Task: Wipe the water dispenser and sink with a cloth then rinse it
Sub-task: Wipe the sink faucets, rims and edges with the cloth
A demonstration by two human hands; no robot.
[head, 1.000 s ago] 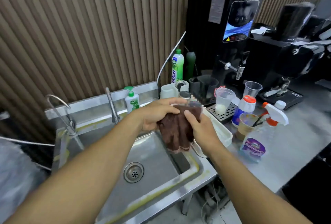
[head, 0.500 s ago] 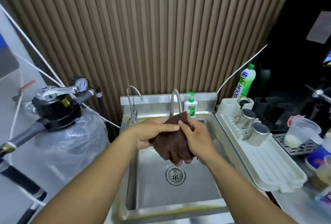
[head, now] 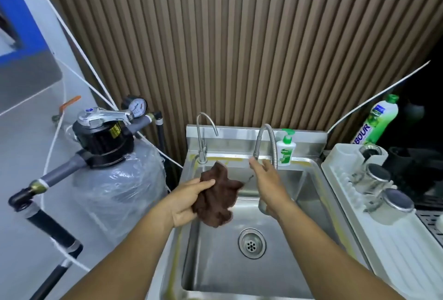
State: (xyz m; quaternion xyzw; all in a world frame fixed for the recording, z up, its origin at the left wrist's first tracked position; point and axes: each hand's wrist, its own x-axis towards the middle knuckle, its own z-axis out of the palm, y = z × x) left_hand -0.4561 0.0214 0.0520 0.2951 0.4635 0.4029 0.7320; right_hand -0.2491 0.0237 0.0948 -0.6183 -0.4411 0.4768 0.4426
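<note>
The front edge of the sink is cut off below, and a small grey thing under the right wrist is too blurred to name. The left hand grips the bunched brown cloth above the sink's left part. The right hand is open, fingers straight, just at the nozzle of the bendy tap behind the sink; whether it touches, I cannot tell. Half a second ago both hands held the cloth.

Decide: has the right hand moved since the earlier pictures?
Yes. The right hand left the cloth and rose toward the flexible tap.
</note>
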